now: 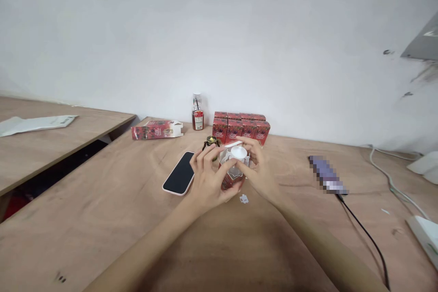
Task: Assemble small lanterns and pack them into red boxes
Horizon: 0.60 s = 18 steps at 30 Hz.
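Observation:
Both hands meet over a small red box [226,184] at the middle of the table, its white flap [233,144] raised at the back. A clear, star-edged piece [235,172] with a white round part [238,152] on top sits at the box's mouth; how deep it goes is hidden by my fingers. My left hand [210,175] wraps the box from the left, thumb at the clear piece. From the right, my right hand [258,171] pinches the clear piece, its thumb across the front and its fingers behind.
Behind stand several red boxes [234,130], a bottle of dark liquid [197,118] and a dark gold ornament [212,139]. An opened red carton [155,130] lies at left. A phone [179,174] is beside my left hand; another, cabled phone [326,174] lies right. Paper scraps [244,199] lie in front.

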Tool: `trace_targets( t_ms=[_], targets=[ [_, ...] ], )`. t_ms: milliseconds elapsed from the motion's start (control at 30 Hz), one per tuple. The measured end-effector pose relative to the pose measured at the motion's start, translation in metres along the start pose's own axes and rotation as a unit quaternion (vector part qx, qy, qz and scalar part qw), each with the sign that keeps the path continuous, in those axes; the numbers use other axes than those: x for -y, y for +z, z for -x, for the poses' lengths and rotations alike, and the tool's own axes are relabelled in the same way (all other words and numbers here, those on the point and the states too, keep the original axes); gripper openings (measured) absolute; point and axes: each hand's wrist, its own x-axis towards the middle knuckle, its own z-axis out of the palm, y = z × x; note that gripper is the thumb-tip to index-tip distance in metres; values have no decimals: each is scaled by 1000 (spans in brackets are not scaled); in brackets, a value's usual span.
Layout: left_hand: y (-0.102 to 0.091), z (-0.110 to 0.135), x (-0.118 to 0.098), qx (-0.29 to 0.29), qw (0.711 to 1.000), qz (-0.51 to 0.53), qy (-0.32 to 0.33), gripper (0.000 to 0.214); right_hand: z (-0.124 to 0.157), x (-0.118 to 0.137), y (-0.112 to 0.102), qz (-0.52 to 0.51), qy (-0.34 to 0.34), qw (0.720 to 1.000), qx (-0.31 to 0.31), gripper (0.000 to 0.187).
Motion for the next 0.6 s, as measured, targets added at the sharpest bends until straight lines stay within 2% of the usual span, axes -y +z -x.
trace_targets(
  t_ms=[100,233,467,600],
  targets=[
    [-2,-9,-7,-12,999,-43,24,24,0,-1,-3,-18,14,1000,-16,53],
    [1,-7,-13,-21,997,-65,46,4,-2,-5,-6,-36,29,998,-41,54],
    [-3,-11,-15,-3,997,-68,47,8,-3,-10,-2,-43,36,997,-49,55],
    [-3,-13,-13,19,996,-54,67,5,-6,-10,-6,-30,33,997,-67,45]
  ],
)
